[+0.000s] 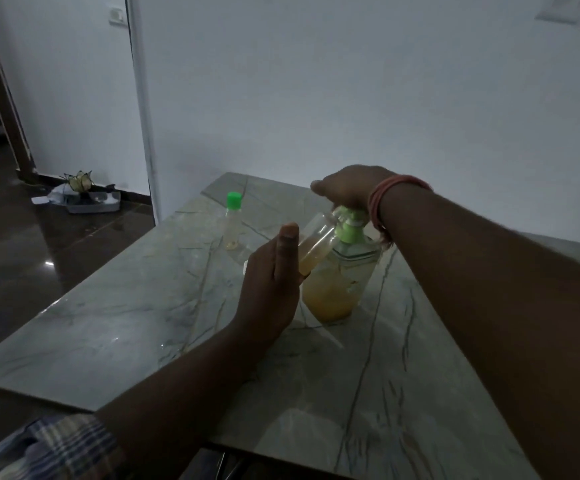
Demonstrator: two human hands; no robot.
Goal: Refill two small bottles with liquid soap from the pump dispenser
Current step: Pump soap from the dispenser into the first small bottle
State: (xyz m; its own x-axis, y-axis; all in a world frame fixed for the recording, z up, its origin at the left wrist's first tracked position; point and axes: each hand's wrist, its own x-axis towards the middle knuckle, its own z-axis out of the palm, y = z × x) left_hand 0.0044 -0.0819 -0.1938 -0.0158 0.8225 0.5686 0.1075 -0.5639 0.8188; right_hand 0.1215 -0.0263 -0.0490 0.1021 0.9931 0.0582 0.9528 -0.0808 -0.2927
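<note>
A clear pump dispenser (pixel 340 285) with yellow-orange soap in its lower half stands mid-table. My right hand (pixel 347 190) lies on top of its green pump head (pixel 349 225), fingers curled over it. My left hand (pixel 271 282) holds a small clear bottle (pixel 316 244), uncapped and tilted, its mouth up at the pump nozzle; yellow liquid fills its lower part. A second small bottle (pixel 232 225) with a green cap stands upright further back on the left, apart from both hands, with a little yellowish liquid at its bottom.
The marble-patterned table (pixel 143 317) has its left edge close to the capped bottle, with dark floor beyond. A white wall rises behind the table. A grey tray with clutter (pixel 87 199) sits on the floor at the far left.
</note>
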